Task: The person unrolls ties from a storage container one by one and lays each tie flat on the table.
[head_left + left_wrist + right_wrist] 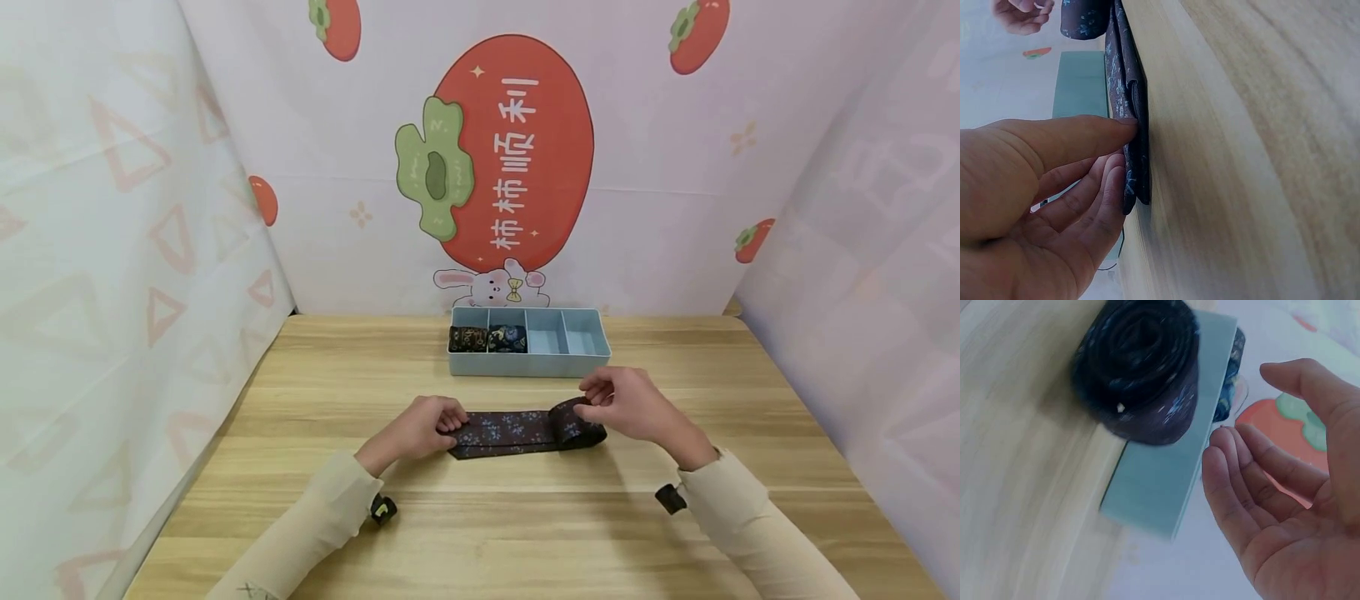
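A dark necktie (504,429) with small blue flowers lies across the table, its right part wound into a thick roll (576,423). My left hand (426,427) holds the flat left end, thumb at the near edge and curled fingers on the far side. In the left wrist view the thumb (1085,140) presses against the folded layers. My right hand (628,404) hovers over the roll with loosely bent fingers and nothing between them. The right wrist view shows the coiled side of the roll (1138,369), apart from the fingertips (1215,462).
Behind the necktie stands a pale blue box (525,365) with several compartments. Its two left compartments hold a brown patterned roll (468,338) and a navy patterned roll (507,338). A printed cloth (645,250) hangs along the back edge of the wooden table (495,533).
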A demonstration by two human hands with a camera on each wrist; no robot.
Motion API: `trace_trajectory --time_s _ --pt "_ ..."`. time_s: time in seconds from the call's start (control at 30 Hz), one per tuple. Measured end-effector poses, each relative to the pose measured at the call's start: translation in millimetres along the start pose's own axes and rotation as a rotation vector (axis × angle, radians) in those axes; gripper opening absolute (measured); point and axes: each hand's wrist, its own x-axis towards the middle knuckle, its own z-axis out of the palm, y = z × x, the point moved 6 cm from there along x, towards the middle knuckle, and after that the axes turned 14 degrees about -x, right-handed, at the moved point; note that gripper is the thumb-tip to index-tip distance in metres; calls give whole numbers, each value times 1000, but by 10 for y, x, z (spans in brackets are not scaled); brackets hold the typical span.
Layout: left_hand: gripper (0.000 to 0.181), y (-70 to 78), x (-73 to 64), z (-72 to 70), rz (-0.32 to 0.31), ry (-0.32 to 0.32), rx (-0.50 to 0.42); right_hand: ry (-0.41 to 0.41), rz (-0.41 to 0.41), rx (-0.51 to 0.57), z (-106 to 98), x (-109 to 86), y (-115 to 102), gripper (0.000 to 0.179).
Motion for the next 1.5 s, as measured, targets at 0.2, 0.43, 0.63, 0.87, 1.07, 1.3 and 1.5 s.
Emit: trace_trajectory --time_s 0.2,0.43,0.63,0.87,1.07,1.3,1.5 --pt "27 18 -7 -11 2 4 -4 -4 -46 -8 84 26 -185 25" --pt "26 37 -19 -7 -1 9 -1 0 -68 -20 254 39 -274 24" --pt "26 38 -25 -7 3 9 -3 45 -45 -103 376 54 -232 27" --pt "26 36 -26 -4 6 8 1 104 -2 -190 398 32 -168 34" --pt "27 48 -32 -15 8 7 -9 119 24 -191 362 18 -114 36" --pt "27 47 -44 -24 11 12 -26 94 46 -165 298 -13 -33 34" --pt "27 38 -37 -20 10 6 -18 80 54 -130 231 -63 39 32"
